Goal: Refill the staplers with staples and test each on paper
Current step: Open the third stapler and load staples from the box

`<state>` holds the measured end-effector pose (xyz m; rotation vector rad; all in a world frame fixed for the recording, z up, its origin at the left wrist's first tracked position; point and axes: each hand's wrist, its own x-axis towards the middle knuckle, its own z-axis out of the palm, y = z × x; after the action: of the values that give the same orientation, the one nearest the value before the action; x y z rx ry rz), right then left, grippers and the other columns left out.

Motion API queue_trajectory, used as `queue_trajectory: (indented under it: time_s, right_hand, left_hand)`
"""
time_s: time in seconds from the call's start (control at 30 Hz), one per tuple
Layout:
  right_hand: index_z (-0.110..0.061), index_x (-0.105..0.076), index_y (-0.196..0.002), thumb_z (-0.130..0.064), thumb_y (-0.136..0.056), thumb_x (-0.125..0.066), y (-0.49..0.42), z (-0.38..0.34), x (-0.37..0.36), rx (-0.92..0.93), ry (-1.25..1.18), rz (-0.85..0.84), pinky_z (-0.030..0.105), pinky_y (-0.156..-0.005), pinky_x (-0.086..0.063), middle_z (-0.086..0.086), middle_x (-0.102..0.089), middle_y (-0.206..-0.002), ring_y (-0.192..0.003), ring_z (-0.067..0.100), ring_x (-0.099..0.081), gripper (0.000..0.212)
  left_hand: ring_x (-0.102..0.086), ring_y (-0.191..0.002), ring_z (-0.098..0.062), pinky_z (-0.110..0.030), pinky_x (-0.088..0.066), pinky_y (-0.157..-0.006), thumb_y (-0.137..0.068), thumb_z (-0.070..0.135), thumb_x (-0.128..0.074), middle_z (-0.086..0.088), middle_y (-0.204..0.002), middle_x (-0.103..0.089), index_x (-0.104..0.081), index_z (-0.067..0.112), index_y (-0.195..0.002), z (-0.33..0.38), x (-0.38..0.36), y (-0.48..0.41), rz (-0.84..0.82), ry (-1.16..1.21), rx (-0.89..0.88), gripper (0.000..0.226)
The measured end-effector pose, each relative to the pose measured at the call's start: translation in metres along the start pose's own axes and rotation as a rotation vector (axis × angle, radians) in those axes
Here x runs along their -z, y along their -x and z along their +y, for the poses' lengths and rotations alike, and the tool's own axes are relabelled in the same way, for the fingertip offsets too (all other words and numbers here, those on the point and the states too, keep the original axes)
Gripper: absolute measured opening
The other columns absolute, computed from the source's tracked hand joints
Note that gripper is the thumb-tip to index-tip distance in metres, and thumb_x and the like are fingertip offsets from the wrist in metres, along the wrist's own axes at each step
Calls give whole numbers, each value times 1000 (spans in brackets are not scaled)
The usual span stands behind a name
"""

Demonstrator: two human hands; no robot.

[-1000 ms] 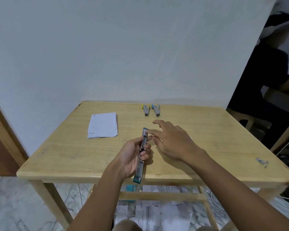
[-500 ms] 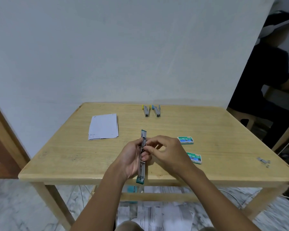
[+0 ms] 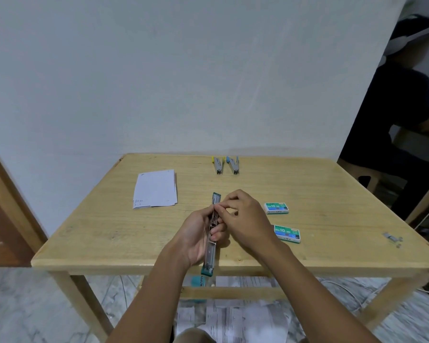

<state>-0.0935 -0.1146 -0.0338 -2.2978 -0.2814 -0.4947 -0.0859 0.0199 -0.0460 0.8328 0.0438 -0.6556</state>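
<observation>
While the L hand (image 3: 198, 233) grips the teal stapler (image 3: 209, 256) mid-body, fingers curled round it w/ tips over its right side, the unit is held opened out straight, long axis pointing away from the person, near end past the table (image 3: 109, 231) front edge. R hand (image 3: 245, 219): thumb + index pinched narrow on the upper rail, just below the far tip. Whether they also hold staples: cannot tell. Far staple box (image 3: 276, 208) and near staple box (image 3: 287, 233) lie to the right, apart from both hands.
</observation>
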Motion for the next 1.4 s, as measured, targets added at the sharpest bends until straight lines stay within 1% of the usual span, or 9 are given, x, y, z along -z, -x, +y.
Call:
queue_trajectory:
  time_s: [0.27,0.4,0.53,0.7,0.83,1.0,1.1,1.23,1.4]
  right_hand:
    - [-28,-75,-101,-30,-92,-64,23,-5,14,69,2,170,28,-70,-52,-15,-62,-89,-81,4,-59,14]
    - [-36,-72,-102,-53,-84,-66,42,-9,29,10,-106,-192,22,-72,-49,-17,-62,-95,-85,2,-59,26]
    - [-40,-57,-125,-59,-71,-77,55,-7,33,70,-57,-447,25,-83,-53,-26,-49,-114,-99,0,-57,61]
    - [-26,-61,-118,-39,-78,-79,60,-5,36,215,-42,-414,22,-88,-50,-22,-51,-114,-99,-4,-56,46]
    - [-16,-70,-102,-21,-82,-73,62,-3,39,304,-128,-131,23,-82,-53,-9,-69,-98,-91,4,-64,21]
    - [-20,-74,-103,-23,-93,-66,41,-3,45,49,-316,156,11,-78,-49,-12,-69,-103,-98,0,-64,13]
    - [-29,-74,-101,-35,-90,-68,24,-7,45,-197,-459,122,13,-81,-46,-11,-66,-112,-101,-6,-60,14]
    - [-22,-66,-121,-62,-82,-64,12,-12,38,-423,-628,-89,31,-95,-50,-4,-70,-116,-111,10,-64,57]
    - [-11,-76,-89,-52,-91,-60,10,-21,33,-483,-764,-113,38,-101,-50,4,-77,-86,-100,23,-71,44]
  left_hand:
    - [-33,-45,-11,-21,-21,-53,-103,27,-38,-3,-61,-42,-49,7,-92,0,1,-1,17,72,2,25]
    - [-39,-54,-15,-27,-37,-57,-103,23,-35,-6,-72,-47,-44,9,-109,0,1,-1,43,149,-21,17]
    - [-38,-56,-15,-26,-27,-63,-104,25,-31,-7,-73,-46,-41,12,-102,0,1,-3,75,212,-44,16]
    - [-39,-57,-15,-24,-34,-52,-106,26,-28,-8,-73,-48,-42,12,-95,-1,-2,-1,109,217,-79,23]
    - [-44,-66,-18,-26,-40,-63,-105,23,-34,-16,-80,-56,-46,8,-102,-1,-2,-2,117,291,-85,19]
    - [-59,-68,-20,-26,-53,-56,-100,26,-47,-19,-98,-65,-67,0,-109,-3,-1,2,-39,0,2,34]
    - [-52,-50,-13,-22,-48,-52,-97,27,-49,-13,-81,-62,-67,6,-107,-3,-7,10,-152,-117,11,29]
    - [-41,-46,-12,-25,-37,-50,-102,27,-42,-10,-68,-50,-57,5,-125,-2,-6,10,-219,-146,9,35]
    - [-43,-48,-16,-29,-30,-55,-98,31,-40,-14,-69,-54,-67,8,-112,0,-4,9,-296,-106,9,37]
